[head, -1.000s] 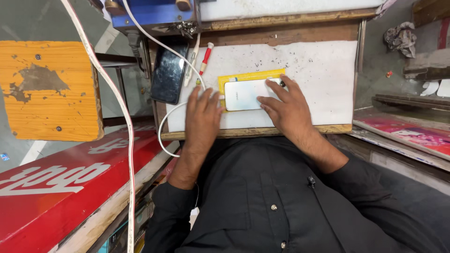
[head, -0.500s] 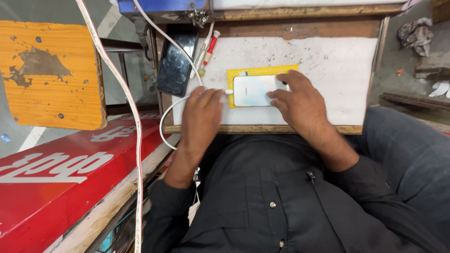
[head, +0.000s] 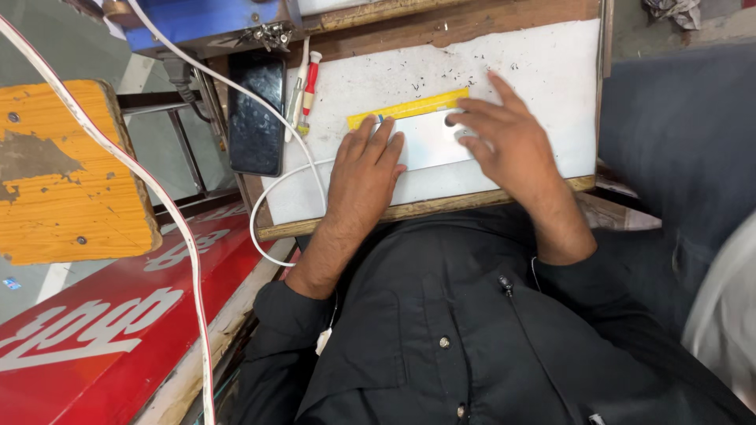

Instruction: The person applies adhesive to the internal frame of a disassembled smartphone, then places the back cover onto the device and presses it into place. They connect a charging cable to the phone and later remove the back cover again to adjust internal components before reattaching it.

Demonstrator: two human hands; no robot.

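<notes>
Here both flat, open hands, left (head: 364, 169) and right (head: 504, 134), half-hide a white device (head: 429, 142).

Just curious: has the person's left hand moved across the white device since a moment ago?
Yes. The left hand slid toward the yellow strip; fingers now cover the white device's left end.

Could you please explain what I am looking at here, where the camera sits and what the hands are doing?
The picture comes from a camera worn on a person's head, looking down over a black shirt at a small white worktop. No machine is involved, only two bare hands. The left hand and right hand both press flat on a pale slim device lying on a yellow pad; neither hand grips it. Left of them lie a dark phone, a red-handled screwdriver and a white cable. An orange stool stands further left.
</notes>
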